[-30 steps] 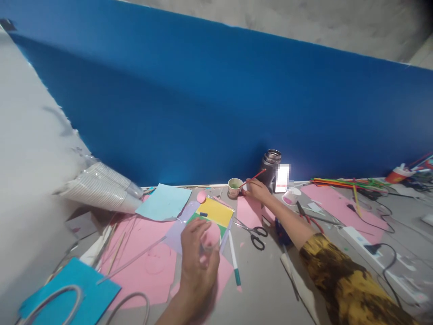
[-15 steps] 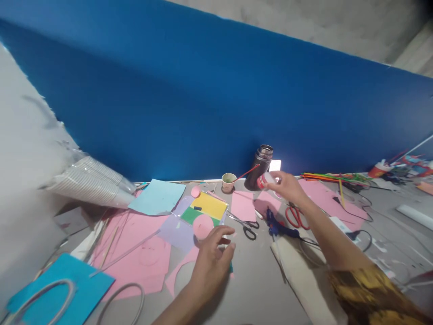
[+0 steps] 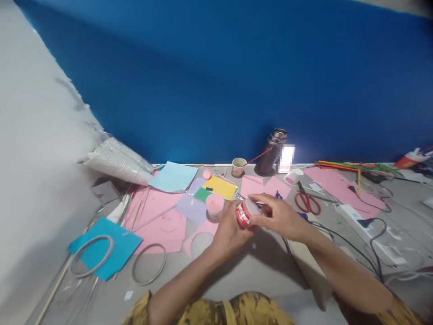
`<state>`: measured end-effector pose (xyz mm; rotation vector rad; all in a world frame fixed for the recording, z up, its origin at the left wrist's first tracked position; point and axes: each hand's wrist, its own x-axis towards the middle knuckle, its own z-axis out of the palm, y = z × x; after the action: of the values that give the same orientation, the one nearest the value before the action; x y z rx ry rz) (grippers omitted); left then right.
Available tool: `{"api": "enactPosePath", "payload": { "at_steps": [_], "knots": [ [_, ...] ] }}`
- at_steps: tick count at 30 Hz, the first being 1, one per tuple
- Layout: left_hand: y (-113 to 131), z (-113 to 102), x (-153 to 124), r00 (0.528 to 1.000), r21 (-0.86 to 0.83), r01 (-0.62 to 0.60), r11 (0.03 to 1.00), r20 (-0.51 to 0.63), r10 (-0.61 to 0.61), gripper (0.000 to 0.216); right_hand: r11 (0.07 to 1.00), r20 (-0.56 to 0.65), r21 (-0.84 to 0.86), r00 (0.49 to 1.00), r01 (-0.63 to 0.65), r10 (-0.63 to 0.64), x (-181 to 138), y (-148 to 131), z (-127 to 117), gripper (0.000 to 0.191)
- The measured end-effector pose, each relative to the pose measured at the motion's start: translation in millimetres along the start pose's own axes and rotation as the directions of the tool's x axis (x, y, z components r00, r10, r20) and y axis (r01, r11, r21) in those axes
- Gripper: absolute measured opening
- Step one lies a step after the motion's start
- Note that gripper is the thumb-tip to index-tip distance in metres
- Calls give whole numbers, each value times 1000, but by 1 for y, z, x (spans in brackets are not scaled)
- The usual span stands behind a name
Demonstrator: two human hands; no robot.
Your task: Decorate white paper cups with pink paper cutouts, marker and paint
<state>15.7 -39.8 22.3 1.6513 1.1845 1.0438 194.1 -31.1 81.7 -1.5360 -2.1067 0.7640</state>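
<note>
Holding the red jar up off the worktop, about midway along and toward the front edge — wrapping its body in the left hand, with some fingers lost from sight behind it. Pinching the pale lid with the right hand, from the side of the worktop's right edge: thumb on the near side, forefinger hooked over the far side, both on the lid. Cannot tell how tightly. Tilting the jar rather than keeping it upright — slanting its axis from the left palm up toward the right hand, lid end first. Lying just left of the right fingers, then; nearer the right hand at the lid, nearer the left at the body. Spotting a pink-topped cup close by the left hand, no telling if touching, and a red-handled tool beyond the right wrist, toward the right edge. Seeing a dark flask back at the far edge.
</note>
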Motion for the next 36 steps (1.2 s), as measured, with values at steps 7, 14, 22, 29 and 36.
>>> {"api": "enactPosePath", "payload": {
  "at_steps": [7,14,22,29,36],
  "knots": [
    [-10,6,-8,998,-80,-44,996,34,47,34,876,-151,-472,970,98,-190,-6,0,31,34],
    [-13,-7,-15,960,-259,132,957,273,-59,32,914,-50,-184,926,360,-375,-5,14,37,31],
    [-26,-13,-23,911,-420,266,868,405,-83,43,861,249,-153,862,485,-441,-7,-10,-13,61],
    [-22,-15,-19,952,-234,144,962,297,-70,41,865,277,-280,898,416,-342,0,-9,-3,41],
    [-26,-35,-14,592,-399,523,753,806,16,45,713,408,1,650,702,-641,-5,-27,-23,56]
  ]
}}
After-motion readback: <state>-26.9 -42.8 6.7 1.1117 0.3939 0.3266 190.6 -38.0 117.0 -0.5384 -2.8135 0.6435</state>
